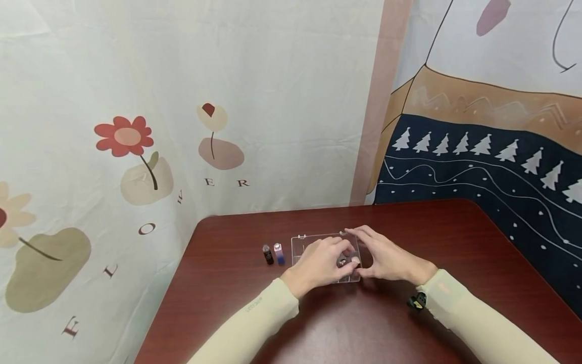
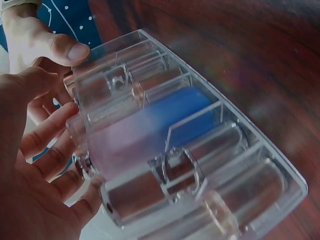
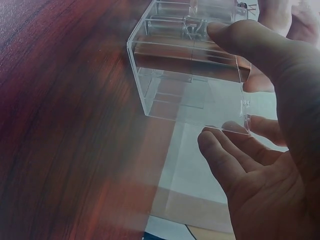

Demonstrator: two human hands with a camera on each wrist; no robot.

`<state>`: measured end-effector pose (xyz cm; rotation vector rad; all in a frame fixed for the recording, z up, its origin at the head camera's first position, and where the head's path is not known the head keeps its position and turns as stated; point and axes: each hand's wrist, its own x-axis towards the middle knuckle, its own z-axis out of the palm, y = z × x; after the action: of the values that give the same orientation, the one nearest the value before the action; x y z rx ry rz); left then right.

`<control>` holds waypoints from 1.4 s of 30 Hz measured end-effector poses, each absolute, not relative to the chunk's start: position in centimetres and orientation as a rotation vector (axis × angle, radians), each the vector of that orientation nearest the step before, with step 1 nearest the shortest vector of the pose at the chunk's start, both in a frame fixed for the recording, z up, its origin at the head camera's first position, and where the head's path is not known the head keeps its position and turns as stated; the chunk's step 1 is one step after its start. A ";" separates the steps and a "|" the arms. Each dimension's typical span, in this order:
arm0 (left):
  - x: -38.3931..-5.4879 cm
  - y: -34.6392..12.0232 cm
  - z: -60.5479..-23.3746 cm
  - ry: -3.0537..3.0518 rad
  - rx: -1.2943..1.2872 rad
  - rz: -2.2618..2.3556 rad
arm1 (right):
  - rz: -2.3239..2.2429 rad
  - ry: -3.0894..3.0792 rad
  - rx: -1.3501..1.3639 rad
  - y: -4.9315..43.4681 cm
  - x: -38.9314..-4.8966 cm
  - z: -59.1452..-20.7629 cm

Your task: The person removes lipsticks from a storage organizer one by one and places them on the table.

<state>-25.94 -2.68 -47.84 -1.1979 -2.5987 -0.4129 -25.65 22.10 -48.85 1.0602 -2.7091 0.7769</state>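
A clear plastic case (image 1: pixel 297 245) with thin dividers stands on the table. My right hand (image 1: pixel 386 253) grips its right end, thumb at the near corner and fingers at the far one. Over the case's right half, my left hand (image 1: pixel 320 260) arches with loosely bent fingers, thumb and fingertips apart. A pink-to-blue bottle (image 2: pixel 155 127) with a shiny cap (image 2: pixel 85 167) shows through the clear walls in the left wrist view, beside the left fingers. Whether those fingers touch the cap is hard to tell. Several clear divided sections fill the case (image 3: pixel 170 85) in the right wrist view.
Left of the case, a small dark bottle (image 1: pixel 268 255) and a purple-blue bottle (image 1: pixel 279 254) stand side by side. The red-brown table (image 1: pixel 227 288) ends at printed cloth walls (image 1: pixel 291 101) behind. A black device (image 1: pixel 417 302) sits at the right wrist.
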 end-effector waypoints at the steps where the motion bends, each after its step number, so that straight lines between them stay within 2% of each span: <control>1: -25.9 -2.6 -47.9 -2.600 -1.200 -0.411 | 0.773 -2.715 1.057 22.1 -25.6 -48.9; 42: -25.5 -2.3 -48.2 -2.567 -1.206 -0.436 | 0.789 -2.735 1.043 22.0 -25.4 -48.7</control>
<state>-25.53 -2.31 -48.22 -1.2064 -2.5668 -0.4356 -25.39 21.97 -48.66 1.0426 -2.7353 0.7889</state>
